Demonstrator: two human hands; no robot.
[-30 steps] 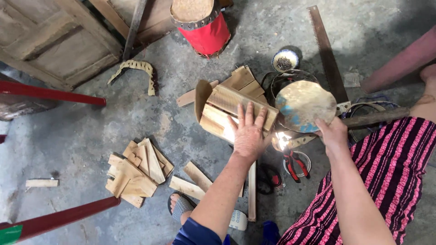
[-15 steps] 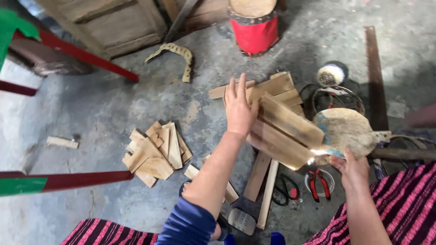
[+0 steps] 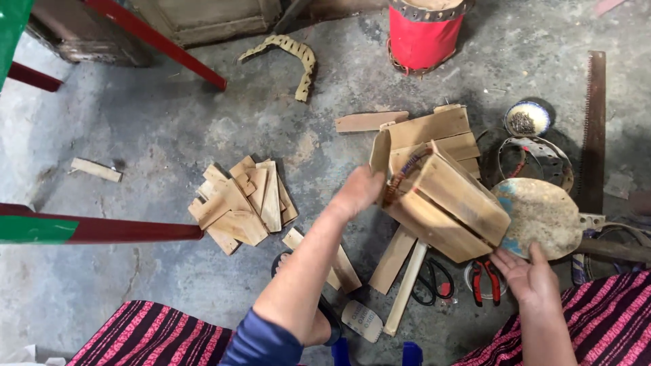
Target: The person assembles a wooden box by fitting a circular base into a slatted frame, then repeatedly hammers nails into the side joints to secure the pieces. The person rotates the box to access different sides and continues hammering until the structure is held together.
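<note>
Above the concrete floor (image 3: 169,129), the left hand (image 3: 359,193) grips the wooden barrel (image 3: 441,196) at its left end, its long axis slanting near-right toward the open right hand (image 3: 532,278) just below.

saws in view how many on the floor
1: a long rusty handsaw lies flat on the concrete at the far right, beside the metal rings. Others could be hidden under the wood.
</note>
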